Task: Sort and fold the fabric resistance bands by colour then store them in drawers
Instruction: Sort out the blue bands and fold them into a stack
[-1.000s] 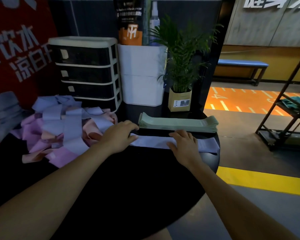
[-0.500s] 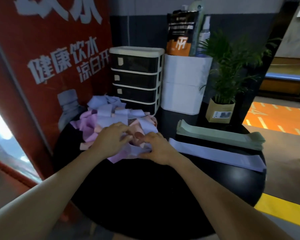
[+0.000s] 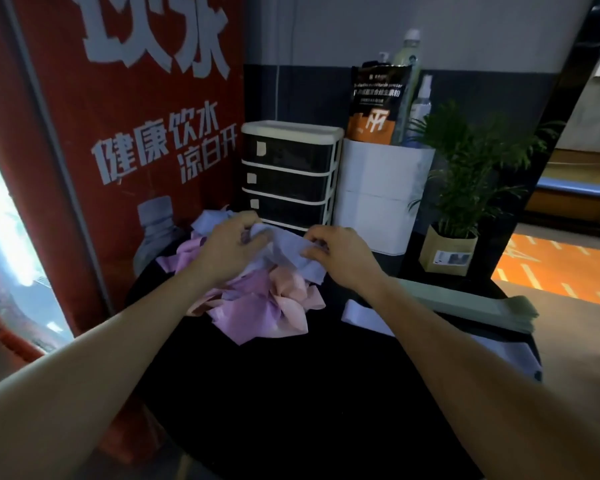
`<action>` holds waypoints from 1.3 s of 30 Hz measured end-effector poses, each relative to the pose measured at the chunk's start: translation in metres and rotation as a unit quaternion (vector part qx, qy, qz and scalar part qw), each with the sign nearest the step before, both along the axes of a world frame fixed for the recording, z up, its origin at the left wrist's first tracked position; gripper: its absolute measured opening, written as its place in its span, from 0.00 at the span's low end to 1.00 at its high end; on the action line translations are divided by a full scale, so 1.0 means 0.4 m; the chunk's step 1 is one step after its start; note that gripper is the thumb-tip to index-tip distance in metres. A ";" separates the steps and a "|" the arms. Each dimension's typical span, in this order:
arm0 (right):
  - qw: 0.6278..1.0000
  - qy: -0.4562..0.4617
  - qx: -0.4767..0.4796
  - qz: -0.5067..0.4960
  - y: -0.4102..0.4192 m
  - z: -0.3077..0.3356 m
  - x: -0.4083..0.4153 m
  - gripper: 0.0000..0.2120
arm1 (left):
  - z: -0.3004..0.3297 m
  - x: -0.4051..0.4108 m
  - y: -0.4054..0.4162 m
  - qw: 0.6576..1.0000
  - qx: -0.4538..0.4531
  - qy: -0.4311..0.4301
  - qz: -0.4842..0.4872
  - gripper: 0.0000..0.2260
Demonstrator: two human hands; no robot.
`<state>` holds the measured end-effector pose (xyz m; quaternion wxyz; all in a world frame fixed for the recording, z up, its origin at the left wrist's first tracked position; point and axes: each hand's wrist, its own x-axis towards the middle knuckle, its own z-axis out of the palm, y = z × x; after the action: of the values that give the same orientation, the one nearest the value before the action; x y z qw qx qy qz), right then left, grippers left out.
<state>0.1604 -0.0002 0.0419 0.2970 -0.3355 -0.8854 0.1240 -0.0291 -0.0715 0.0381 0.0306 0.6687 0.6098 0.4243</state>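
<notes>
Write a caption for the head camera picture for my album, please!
Both hands, left and right, lift a lilac band from the pile before the drawers.

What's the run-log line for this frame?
phase: sorting | hands: left hand and right hand grip lavender band above pile | green stack folded | drawers shut

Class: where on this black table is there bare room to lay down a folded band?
Bare: the near half of the table, between both forearms, below the band pile. Crowded: the back, with pile, drawer unit, white bin, plant, and green stack at right.
</notes>
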 end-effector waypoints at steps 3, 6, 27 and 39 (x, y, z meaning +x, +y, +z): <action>1.000 -0.001 0.016 0.003 0.003 0.043 0.007 0.05 | 0.083 -0.002 0.012 0.999 0.035 -0.018 -0.014 0.10; 0.994 0.109 0.013 -0.027 0.011 0.087 0.011 0.05 | 0.133 -0.005 0.023 0.998 0.051 -0.002 -0.037 0.15; 0.865 0.411 -0.111 -0.264 0.086 0.149 0.220 0.08 | 0.027 0.004 0.014 0.956 -0.267 0.015 -0.116 0.29; 0.878 0.352 -0.115 -0.304 0.095 0.057 0.260 0.06 | -0.002 -0.007 0.018 0.970 -0.143 -0.185 -0.065 0.11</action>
<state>0.2646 0.0377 0.0647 0.5717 -0.5540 -0.5563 0.2381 -0.0320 -0.0643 0.0374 0.2661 0.6055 0.6027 0.4465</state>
